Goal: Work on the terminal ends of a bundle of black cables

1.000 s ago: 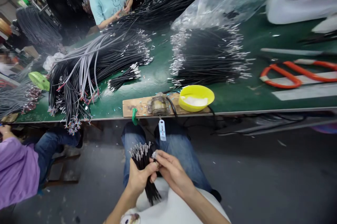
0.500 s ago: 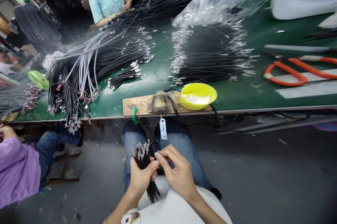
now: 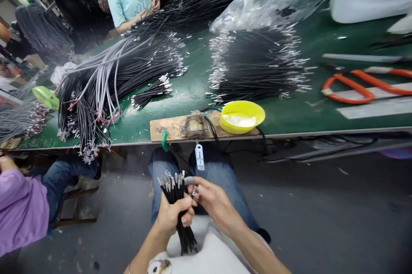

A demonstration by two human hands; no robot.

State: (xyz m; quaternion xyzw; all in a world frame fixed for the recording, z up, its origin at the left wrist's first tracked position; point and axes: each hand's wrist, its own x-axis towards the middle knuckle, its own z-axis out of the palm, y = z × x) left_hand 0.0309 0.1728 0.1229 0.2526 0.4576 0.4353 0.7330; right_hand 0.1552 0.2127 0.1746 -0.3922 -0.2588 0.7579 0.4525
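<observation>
My left hand point(image 3: 172, 214) is wrapped around a bundle of short black cables point(image 3: 174, 188), held roughly upright over my lap with the bare silvery ends on top. Close against the bundle's right side is my right hand point(image 3: 214, 203), its thumb and fingers bent together in a pinch. Something small and shiny shows at those fingertips, too small to name. A little motor-like device point(image 3: 195, 126) on a wooden board point(image 3: 167, 130) sits at the table edge above my knees, with a white-and-blue tag point(image 3: 199, 157) hanging below it.
A yellow bowl point(image 3: 243, 121) with white material stands on the board's right end. Behind it lies a wide stack of black cables point(image 3: 257, 65). Grey and black cables point(image 3: 106, 68) hang over the edge at left. Orange-handled scissors point(image 3: 350, 87) lie at right. Two co-workers sit nearby.
My right hand has shifted slightly, its index finger now lifted toward the cable ends with a shiny bit at the fingertips. The bundle stays in my left hand, a touch more upright.
</observation>
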